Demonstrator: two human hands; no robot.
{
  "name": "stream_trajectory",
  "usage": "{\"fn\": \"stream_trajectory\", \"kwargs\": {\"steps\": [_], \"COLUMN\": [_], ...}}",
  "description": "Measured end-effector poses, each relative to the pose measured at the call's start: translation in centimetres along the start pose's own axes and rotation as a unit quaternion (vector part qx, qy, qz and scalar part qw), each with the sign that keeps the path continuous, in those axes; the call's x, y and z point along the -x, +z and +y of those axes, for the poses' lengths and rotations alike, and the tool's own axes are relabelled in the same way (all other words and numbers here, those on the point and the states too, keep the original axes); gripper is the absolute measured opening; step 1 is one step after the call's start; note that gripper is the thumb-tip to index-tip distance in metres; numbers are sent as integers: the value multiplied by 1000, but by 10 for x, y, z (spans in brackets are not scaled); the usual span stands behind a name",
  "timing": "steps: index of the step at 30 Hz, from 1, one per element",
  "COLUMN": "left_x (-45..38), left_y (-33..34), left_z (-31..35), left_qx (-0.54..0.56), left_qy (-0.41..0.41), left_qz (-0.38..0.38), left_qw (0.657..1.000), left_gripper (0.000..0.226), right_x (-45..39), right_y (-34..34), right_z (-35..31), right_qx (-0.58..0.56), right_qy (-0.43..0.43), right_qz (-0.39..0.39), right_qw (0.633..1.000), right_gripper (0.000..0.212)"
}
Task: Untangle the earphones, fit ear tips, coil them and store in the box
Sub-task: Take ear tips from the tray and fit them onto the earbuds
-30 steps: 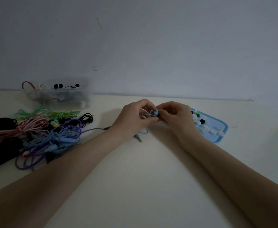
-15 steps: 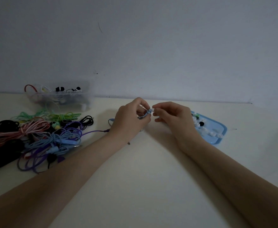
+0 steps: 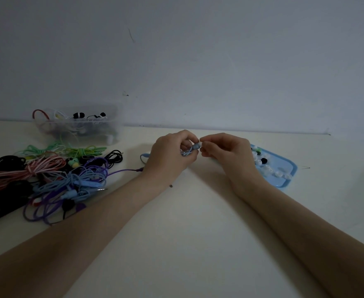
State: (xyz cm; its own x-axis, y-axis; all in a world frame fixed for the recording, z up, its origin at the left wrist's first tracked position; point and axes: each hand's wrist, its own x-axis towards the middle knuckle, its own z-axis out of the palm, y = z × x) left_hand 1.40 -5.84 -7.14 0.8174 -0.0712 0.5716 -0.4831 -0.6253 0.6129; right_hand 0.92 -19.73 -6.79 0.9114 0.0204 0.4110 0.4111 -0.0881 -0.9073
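The left hand (image 3: pixel 172 155) pinches a blue earbud (image 3: pixel 195 146), its cord bunched in the palm; the right hand (image 3: pixel 224 150) grips a white tip (image 3: pixel 200 144) against the bud's nozzle. A second ago the bud sat buried between both hands — now bud and tip show clear, so the fitting looks nearly done. Both hands have risen off the bench (image 3: pixel 187 233). Outward: tip tray (image 3: pixel 284 179) right, tangled earphones (image 3: pixel 47 175) and box (image 3: pixel 79 125) left.
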Motion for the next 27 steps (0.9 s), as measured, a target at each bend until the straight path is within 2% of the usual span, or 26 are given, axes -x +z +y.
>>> {"fn": "stream_trajectory", "kwargs": {"steps": [8, 13, 21, 27], "left_x": [1, 3, 1, -1], "left_y": [0, -1, 0, -1], "left_z": [0, 0, -5, -8], "left_qx": [12, -18, -26, -23], "left_qy": [7, 41, 79, 111], "left_qz": [16, 17, 13, -9], "left_qw": [1000, 999, 996, 993], "left_gripper": [10, 8, 10, 21], "right_x": [0, 0, 0, -1], "right_y": [-1, -2, -8, -11], "right_z": [2, 4, 3, 2], "right_qx": [-24, -49, -159, -213], "right_qy": [21, 45, 110, 151], "right_qz": [4, 0, -41, -36], "right_qw": [999, 998, 980, 965], "right_gripper": [19, 13, 12, 10]}}
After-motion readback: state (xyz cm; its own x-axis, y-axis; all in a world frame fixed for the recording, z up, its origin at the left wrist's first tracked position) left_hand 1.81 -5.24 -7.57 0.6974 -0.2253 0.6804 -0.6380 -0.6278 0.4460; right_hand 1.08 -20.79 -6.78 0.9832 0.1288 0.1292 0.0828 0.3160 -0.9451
